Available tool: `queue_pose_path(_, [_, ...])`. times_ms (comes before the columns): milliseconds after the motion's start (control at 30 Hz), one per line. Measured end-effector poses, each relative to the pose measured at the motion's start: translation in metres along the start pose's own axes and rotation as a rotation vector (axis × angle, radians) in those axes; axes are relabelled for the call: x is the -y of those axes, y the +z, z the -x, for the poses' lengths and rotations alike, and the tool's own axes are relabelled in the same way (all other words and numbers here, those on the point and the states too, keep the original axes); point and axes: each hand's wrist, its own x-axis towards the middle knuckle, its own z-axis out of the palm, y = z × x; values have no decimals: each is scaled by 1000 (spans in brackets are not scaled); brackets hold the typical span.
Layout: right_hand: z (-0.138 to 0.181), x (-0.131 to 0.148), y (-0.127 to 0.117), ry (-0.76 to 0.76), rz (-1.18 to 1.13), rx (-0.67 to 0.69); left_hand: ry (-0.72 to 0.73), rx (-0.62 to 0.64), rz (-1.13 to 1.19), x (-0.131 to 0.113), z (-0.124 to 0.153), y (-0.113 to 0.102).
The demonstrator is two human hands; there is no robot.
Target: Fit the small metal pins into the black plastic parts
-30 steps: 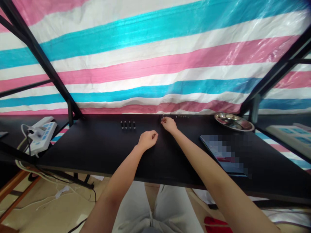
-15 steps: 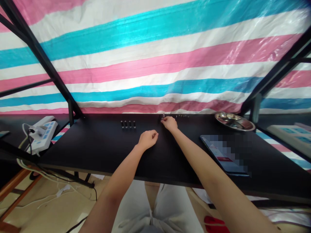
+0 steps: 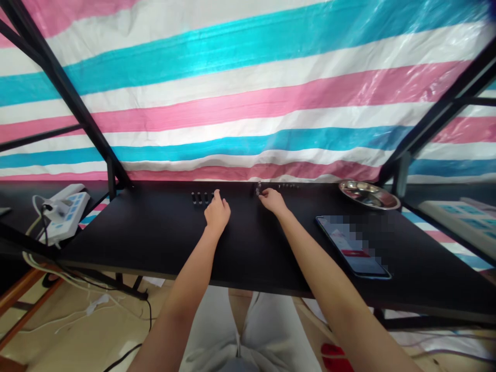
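Several small black cylinders (image 3: 199,198) with pale ends stand in a row on the black table (image 3: 163,237). My left hand (image 3: 217,212) is at the right end of this row, its index finger stretched forward and thumb apart. It partly covers the last cylinder; whether it touches it cannot be made out. Farther right, my right hand (image 3: 274,200) has thumb and fingertips pressed together beside a small cluster of shiny metal pieces (image 3: 259,187) near the back edge. What lies between those fingertips is too small to tell.
Several tiny metallic pieces (image 3: 289,185) lie along the back edge. A round steel tray (image 3: 370,202) sits back right, with a phone (image 3: 360,258) in front of it. Striped sheeting (image 3: 248,103) hangs behind; a power strip (image 3: 72,219) lies at left.
My left hand has moved left and away from me to the right end of the cylinder row, and its index finger has extended. My right hand has barely shifted.
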Motion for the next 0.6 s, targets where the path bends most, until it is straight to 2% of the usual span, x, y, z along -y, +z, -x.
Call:
queue_pose_path(67, [16, 3, -3, -22, -19, -13, -47, 5, -21, 2, -3, -2])
queue_pose_path(200, [49, 13, -5, -186, -143, -95, -116, 30, -48, 5, -6, -2])
queue_pose_path(367, [70, 19, -2, -448, -260, -61, -125, 59, -62, 10, -8, 2])
queue_pose_path(600, [75, 20, 1, -505, -234, -20, -82, 50, -20, 17, -10, 9])
